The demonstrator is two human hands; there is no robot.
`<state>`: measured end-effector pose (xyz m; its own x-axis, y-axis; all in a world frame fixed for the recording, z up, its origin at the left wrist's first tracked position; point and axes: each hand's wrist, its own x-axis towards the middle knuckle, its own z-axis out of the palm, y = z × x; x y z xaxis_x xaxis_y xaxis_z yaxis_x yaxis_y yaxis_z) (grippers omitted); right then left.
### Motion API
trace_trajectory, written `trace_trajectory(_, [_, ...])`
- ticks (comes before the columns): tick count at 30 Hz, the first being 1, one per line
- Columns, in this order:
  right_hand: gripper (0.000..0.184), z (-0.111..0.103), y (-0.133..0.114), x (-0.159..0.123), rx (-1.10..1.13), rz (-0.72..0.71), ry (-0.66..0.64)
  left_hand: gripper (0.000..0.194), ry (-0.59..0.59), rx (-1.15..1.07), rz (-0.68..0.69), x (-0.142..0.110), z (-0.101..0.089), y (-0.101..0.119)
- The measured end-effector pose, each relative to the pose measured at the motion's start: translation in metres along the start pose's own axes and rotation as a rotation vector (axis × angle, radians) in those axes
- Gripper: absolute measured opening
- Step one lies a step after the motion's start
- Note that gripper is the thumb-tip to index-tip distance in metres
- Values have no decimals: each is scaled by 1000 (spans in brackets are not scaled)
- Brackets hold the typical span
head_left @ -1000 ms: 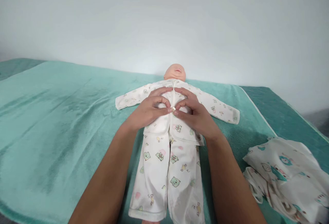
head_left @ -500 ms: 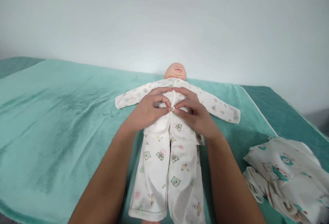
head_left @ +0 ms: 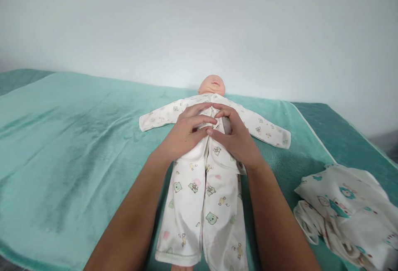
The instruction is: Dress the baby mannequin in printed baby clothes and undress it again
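Observation:
A baby doll (head_left: 213, 85) lies on its back with its arms spread. It wears a white baby shirt (head_left: 219, 155) printed with small bears, and matching trousers (head_left: 188, 204). Over the middle of the chest, my left hand (head_left: 188, 132) has its fingers closed on the front edge of the shirt. Opposite it, my right hand (head_left: 234, 134) grips the other side of the same opening, thumb beside the left thumb. The fingertips of both hands meet and hide most of the fastening between them.
A turquoise plush blanket (head_left: 77, 138) covers the bed under the doll. At the lower right lies a crumpled white printed cloth (head_left: 351, 209). Darker green bedding (head_left: 342, 132) shows at the right, and a pale wall (head_left: 199, 26) stands behind the doll's head.
My fingers have shifted their hold at the shirt's front, with the thumbs now meeting. The small button seen between them before is covered. The doll has hardly moved.

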<state>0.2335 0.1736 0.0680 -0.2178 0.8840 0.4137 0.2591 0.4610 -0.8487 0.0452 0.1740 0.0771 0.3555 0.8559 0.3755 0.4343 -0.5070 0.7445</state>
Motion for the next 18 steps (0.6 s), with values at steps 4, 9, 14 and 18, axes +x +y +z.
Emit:
trace_trajectory(4, [36,5,0,1,-37,3,38,28,-8,130,-5,0,7,3])
trace_trajectory(9, [22,15,2,3,-104,40,248,21,119,183,0,2,12,7])
trace_trajectory(14, [10,21,4,3,-149,85,399,16,259,197,-56,4,15,5])
trace_trajectory(18, [9,20,2,5,-6,191,452,18,342,84,-119,4,14,0])
